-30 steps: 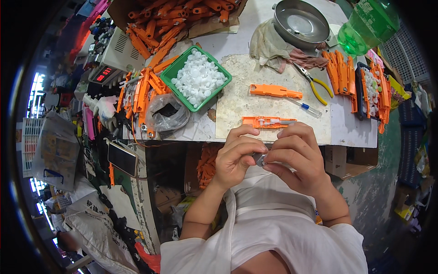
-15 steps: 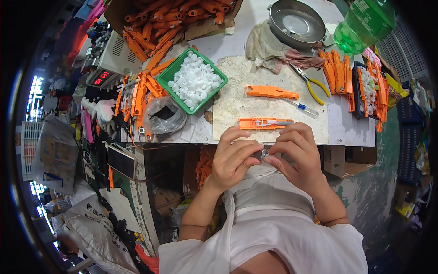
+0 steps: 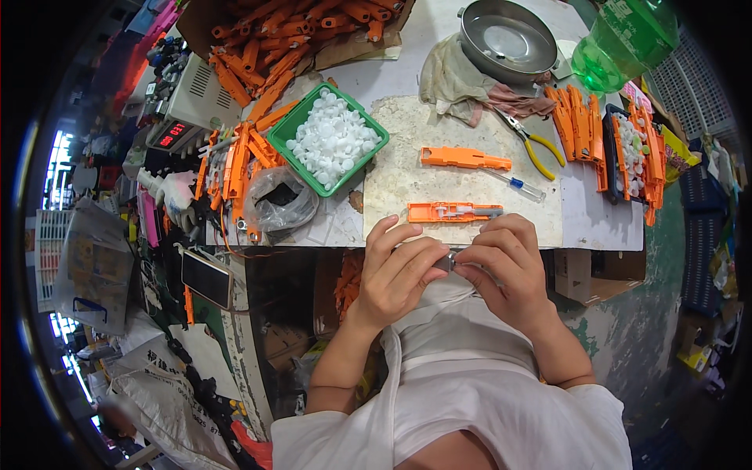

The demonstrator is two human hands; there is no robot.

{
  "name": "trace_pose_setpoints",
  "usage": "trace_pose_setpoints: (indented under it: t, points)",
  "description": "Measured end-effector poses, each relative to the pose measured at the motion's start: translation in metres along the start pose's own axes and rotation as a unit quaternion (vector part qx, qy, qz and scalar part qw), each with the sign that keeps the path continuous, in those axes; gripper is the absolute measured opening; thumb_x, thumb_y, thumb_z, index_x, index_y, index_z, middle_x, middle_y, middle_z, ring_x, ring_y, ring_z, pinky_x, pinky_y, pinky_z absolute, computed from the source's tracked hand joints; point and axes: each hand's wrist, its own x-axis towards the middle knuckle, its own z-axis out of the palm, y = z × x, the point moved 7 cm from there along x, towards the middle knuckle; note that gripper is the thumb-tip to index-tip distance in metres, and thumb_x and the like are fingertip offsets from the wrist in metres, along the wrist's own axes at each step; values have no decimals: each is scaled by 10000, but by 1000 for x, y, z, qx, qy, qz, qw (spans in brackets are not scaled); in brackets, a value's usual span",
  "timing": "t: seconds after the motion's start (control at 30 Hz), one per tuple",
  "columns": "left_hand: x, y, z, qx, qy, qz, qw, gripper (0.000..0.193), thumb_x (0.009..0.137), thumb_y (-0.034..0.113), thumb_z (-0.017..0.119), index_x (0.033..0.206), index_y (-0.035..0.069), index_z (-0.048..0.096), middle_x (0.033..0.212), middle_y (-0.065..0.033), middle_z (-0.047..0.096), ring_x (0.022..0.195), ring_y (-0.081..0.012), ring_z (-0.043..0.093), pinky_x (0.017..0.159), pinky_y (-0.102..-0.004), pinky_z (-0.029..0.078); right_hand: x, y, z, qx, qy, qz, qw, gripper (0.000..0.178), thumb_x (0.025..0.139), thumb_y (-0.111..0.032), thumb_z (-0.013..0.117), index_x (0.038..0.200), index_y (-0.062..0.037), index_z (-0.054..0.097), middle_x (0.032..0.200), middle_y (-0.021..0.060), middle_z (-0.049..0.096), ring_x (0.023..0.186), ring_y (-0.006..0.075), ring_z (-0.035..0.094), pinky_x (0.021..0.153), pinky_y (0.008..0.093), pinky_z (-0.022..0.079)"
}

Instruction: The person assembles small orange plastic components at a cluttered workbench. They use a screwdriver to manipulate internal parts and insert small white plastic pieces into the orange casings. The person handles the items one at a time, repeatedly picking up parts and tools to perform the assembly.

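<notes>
Close to my body, just off the table's front edge, my left hand (image 3: 401,274) and my right hand (image 3: 505,270) meet with pinched fingers. Between them they hold a small dark grey part (image 3: 446,262), mostly covered by the fingertips, so its kind does not show. Just beyond my fingers an orange plastic housing half (image 3: 454,211) lies open side up, with white and grey pieces inside it. Farther back lies another orange housing piece (image 3: 465,157). A screwdriver with a clear and blue handle (image 3: 518,184) rests beside it.
Yellow-handled pliers (image 3: 535,146) lie right of the work board (image 3: 392,180). A green basket (image 3: 276,138) of white caps stands left, near a plastic bag (image 3: 276,205). Orange parts (image 3: 290,31) heap at the back. A metal bowl (image 3: 540,66) sits on rags.
Both hands stay together on the small part, with the right fingers slightly shifted around it. The view has moved a little. The things on the table lie as before.
</notes>
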Motion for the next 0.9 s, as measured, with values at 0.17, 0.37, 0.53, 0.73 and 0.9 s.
trace_pose_setpoints:
  t: [0.17, 0.37, 0.53, 0.73, 0.9]
  points:
    - [2, -6, -1, 49, -11, 7, 999, 261, 746, 185, 716, 967, 54, 668, 959, -44, 636, 1012, -246, 544, 964, -469, 391, -1, 8, 1, -18, 6, 46, 999, 199, 671, -103, 763, 824, -79, 638, 840, 39, 582, 893, 244, 534, 793, 370, 423]
    - [17, -37, 0, 118, -48, -8, 992, 234, 790, 202, 680, 962, 45, 652, 944, -55, 638, 1048, -296, 536, 975, -483, 366, -5, 19, -3, -15, 6, 81, 997, 172, 699, -99, 761, 817, -63, 640, 848, 50, 586, 905, 258, 526, 781, 358, 431]
    - [29, -41, 9, 135, -125, 9, 983, 229, 758, 148, 687, 956, 44, 637, 1007, -52, 599, 1110, -284, 506, 998, -493, 349, -10, 22, 0, -13, -1, 92, 996, 162, 713, -100, 754, 821, -61, 639, 843, 53, 585, 909, 261, 525, 787, 360, 430]
    - [29, -44, 18, 138, -162, 17, 977, 230, 746, 121, 691, 953, 42, 631, 997, -58, 594, 1095, -280, 513, 998, -480, 359, -13, 24, 2, -15, -9, 96, 995, 151, 727, -99, 747, 823, -59, 637, 836, 55, 583, 906, 259, 529, 793, 360, 428]
    - [25, -51, 20, 91, -138, -9, 986, 225, 740, 114, 695, 943, 34, 638, 949, -70, 608, 1049, -287, 539, 956, -458, 395, -14, 25, 4, -11, -13, 101, 995, 145, 734, -96, 743, 825, -56, 637, 834, 54, 584, 904, 260, 528, 790, 360, 428]
